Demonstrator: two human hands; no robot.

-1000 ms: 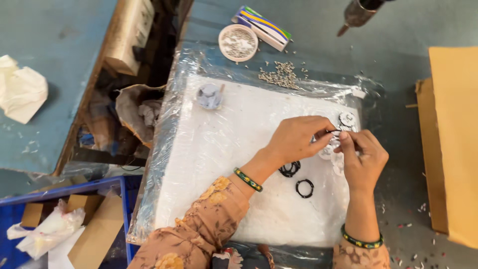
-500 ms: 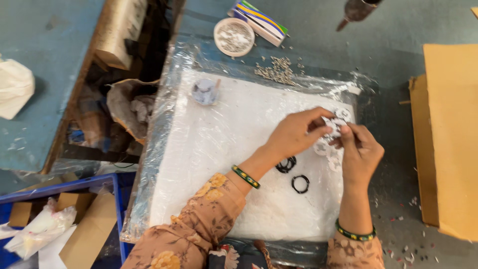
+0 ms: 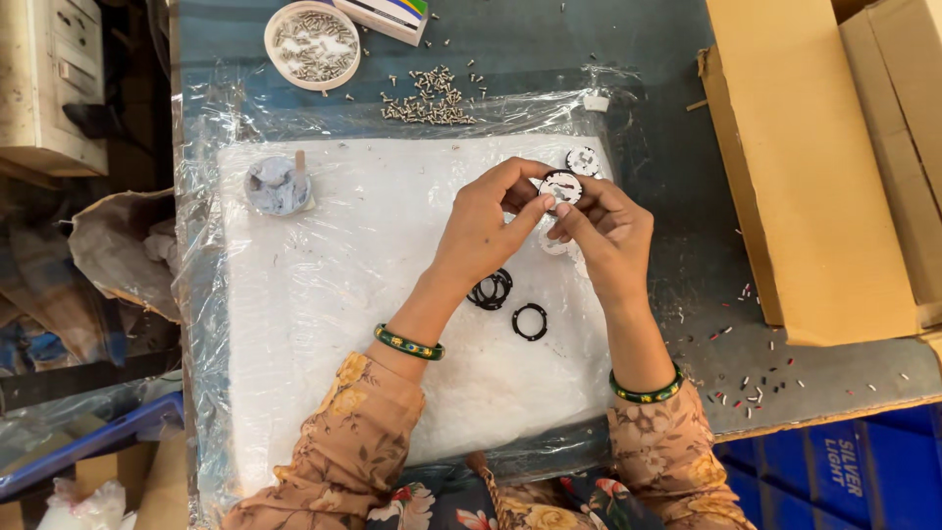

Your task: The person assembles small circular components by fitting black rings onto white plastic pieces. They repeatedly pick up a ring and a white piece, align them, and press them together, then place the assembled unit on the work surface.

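Both hands raised, left hand [image 3: 488, 224] & right hand [image 3: 606, 228] pinching round disc [image 3: 562, 185].

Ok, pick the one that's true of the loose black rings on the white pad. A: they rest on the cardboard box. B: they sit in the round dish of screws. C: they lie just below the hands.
C: the black rings lie on the white pad just below the left hand and right hand, which hold a small round part.

- Disc [image 3: 561, 185]: partly covered by fingertips; its face too small to read.
- Screw tray [image 3: 312, 44] and striped box [image 3: 390, 14]: cut by top edge.
- Cardboard [image 3: 805, 167]: runs off right.
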